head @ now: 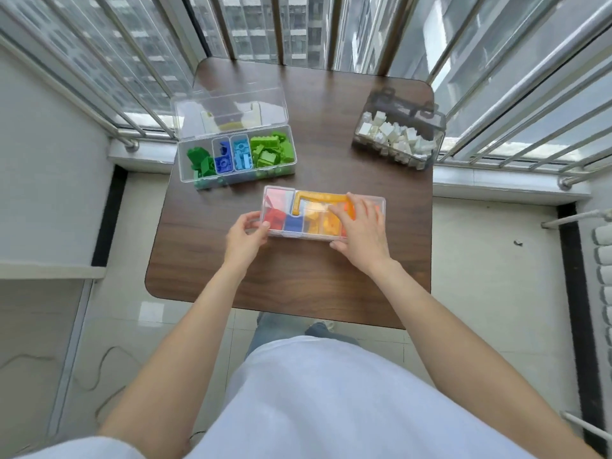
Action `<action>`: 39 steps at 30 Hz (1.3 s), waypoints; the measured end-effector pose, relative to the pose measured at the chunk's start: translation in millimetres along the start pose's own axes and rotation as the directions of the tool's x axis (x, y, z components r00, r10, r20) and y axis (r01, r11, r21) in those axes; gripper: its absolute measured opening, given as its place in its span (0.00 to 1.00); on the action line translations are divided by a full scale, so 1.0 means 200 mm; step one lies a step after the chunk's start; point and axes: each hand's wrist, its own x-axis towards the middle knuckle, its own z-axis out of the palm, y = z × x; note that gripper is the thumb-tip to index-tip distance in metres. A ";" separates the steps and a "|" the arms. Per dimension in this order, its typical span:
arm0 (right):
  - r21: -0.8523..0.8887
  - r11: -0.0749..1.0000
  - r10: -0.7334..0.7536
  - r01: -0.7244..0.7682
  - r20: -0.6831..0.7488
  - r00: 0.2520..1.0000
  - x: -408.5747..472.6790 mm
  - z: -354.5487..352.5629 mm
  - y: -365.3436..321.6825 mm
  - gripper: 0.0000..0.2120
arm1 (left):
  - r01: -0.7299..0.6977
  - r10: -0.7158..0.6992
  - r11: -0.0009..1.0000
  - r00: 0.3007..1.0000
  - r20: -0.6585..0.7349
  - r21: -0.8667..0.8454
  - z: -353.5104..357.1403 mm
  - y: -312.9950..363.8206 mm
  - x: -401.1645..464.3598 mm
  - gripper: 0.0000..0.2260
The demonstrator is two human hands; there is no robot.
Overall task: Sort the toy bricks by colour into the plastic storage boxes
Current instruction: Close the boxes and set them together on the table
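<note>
Clear plastic makes up the near box [323,215], which lies shut on the dark wood tabletop [298,279] with its orange handle [319,201] folded flat on the lid. Through the lid show red bricks [274,217] at the left end, blue bricks [293,223] next to them, and orange bricks [323,223] further right. The left hand [246,235] pinches the box's left end between thumb and fingertips. The right hand [361,228] rests spread and flat on the right part of the lid, fingers reaching the handle, thumb at the front edge.

Behind and to the left stands a second clear box [235,154], its lid [230,111] raised. It holds dark green bricks [200,162] at the left, two narrow middle compartments with dark blue [222,158] and light blue [241,156] pieces, and light green bricks [273,150] at the right. At the far right corner sits a third box [399,140] filled with white bricks [395,135].
</note>
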 end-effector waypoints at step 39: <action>0.583 0.746 0.294 -0.323 0.147 0.945 0.73 -0.14 -0.56 0.14 | 0.058 -0.054 0.996 0.996 -0.068 0.068 -0.65 0.24 0.67 0.37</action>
